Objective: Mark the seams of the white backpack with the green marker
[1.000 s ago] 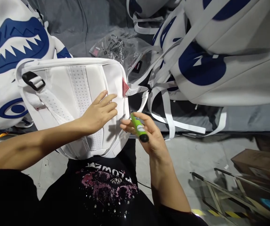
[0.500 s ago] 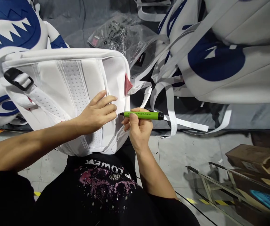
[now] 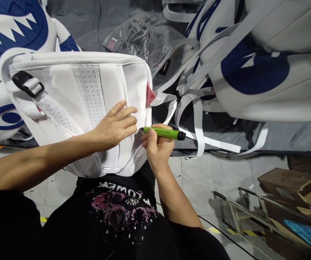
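A white backpack (image 3: pixel 112 77) lies back side up in front of my body, its mesh strips and a black strap buckle (image 3: pixel 28 84) showing. My left hand (image 3: pixel 117 126) rests on its back panel, fingers stretched out and slightly spread. Between the fingers and thumb of my right hand (image 3: pixel 159 146) is a green marker pen (image 3: pixel 164 133). The pen's dark tip points left at the white fabric, just beside my left fingertips; whether it touches the fabric I cannot tell. A red triangular tab (image 3: pixel 150 94) sits at the bag's right edge.
More white and blue bags (image 3: pixel 255 72) are piled at the right, with loose white straps (image 3: pixel 198 126). Another bag with a toothed-mouth design (image 3: pixel 11 32) lies at left. Clear plastic packaging (image 3: pixel 144 38) is behind. Cardboard boxes (image 3: pixel 288 182) and a metal-framed cart (image 3: pixel 233 213) stand lower right.
The pen's back end has swung slightly down and toward me, its tip staying near the same spot. The view has shifted a little; my left hand stays on the backpack.
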`<state>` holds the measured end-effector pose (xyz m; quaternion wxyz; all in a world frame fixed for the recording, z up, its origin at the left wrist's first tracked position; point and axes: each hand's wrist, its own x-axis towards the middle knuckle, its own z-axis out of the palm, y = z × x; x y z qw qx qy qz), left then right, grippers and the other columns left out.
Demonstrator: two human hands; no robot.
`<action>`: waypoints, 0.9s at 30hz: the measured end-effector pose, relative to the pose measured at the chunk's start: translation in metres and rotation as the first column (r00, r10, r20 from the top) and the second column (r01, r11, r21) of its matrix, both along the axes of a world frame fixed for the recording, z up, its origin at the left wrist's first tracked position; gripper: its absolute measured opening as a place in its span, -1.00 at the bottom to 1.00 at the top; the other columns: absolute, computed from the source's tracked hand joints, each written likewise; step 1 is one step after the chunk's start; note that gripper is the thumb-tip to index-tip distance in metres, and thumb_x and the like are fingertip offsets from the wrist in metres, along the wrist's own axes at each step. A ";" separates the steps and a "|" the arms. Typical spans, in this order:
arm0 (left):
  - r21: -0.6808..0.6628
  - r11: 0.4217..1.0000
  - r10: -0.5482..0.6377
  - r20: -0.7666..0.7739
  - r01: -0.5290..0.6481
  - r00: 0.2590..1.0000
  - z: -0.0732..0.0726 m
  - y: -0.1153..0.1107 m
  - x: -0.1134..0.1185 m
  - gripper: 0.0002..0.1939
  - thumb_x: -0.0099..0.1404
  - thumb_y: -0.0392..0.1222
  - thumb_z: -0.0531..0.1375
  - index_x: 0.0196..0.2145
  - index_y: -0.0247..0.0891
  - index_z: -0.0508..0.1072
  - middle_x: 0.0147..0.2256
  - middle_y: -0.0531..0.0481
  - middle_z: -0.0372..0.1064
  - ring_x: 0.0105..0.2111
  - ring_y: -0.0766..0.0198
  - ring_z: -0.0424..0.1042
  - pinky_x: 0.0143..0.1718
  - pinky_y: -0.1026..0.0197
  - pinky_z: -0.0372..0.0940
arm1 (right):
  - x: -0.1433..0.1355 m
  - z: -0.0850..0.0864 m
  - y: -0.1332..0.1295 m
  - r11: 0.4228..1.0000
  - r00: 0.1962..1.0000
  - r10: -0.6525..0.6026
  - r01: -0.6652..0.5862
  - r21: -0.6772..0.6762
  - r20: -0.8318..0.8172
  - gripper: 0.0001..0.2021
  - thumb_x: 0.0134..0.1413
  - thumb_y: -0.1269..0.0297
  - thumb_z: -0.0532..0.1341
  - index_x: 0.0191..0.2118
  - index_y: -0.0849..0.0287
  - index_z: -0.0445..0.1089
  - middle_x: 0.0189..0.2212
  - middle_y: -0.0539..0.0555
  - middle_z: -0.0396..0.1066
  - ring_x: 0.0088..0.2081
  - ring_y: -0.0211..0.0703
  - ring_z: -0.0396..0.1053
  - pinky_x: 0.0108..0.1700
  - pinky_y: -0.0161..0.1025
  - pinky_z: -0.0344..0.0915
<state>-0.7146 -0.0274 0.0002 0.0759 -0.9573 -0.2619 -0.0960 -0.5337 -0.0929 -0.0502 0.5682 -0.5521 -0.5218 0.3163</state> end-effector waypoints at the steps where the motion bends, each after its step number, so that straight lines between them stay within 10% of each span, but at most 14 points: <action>1: 0.004 1.000 0.001 -0.009 -0.001 1.000 0.000 0.000 0.000 -0.71 0.43 -0.37 -0.02 -0.22 -0.14 0.47 -0.11 0.12 0.45 0.26 0.24 0.22 0.44 -0.02 -0.07 | 0.000 0.000 0.000 1.000 1.000 0.006 -0.006 -0.002 -0.005 -0.84 0.35 0.13 0.17 -0.11 0.08 0.27 -0.53 -0.13 0.40 -0.65 -0.31 0.37 -0.62 -0.32 0.32; 18: 0.104 0.995 0.009 -0.042 -0.005 0.999 0.002 0.002 0.003 -0.79 0.43 -0.35 0.05 -0.23 -0.15 0.46 -0.12 0.14 0.47 0.23 0.21 0.19 0.42 0.02 -0.18 | 0.002 0.001 0.008 0.996 1.000 0.017 -0.015 -0.086 0.025 -0.82 0.32 0.11 0.18 -0.16 0.11 0.30 -0.58 -0.12 0.42 -0.64 -0.26 0.39 -0.52 -0.29 0.36; 27: -0.130 0.982 -0.180 -0.384 0.140 0.906 0.075 0.066 0.019 -0.76 0.19 0.01 0.34 -0.40 -0.21 0.49 -0.38 -0.09 0.53 -0.31 0.04 0.47 -0.15 0.00 0.19 | -0.009 -0.002 -0.003 0.996 0.991 0.048 -0.038 0.084 -0.121 -0.76 0.31 0.15 0.16 0.01 0.13 0.32 -0.41 -0.01 0.52 -0.49 -0.22 0.50 -0.43 -0.29 0.42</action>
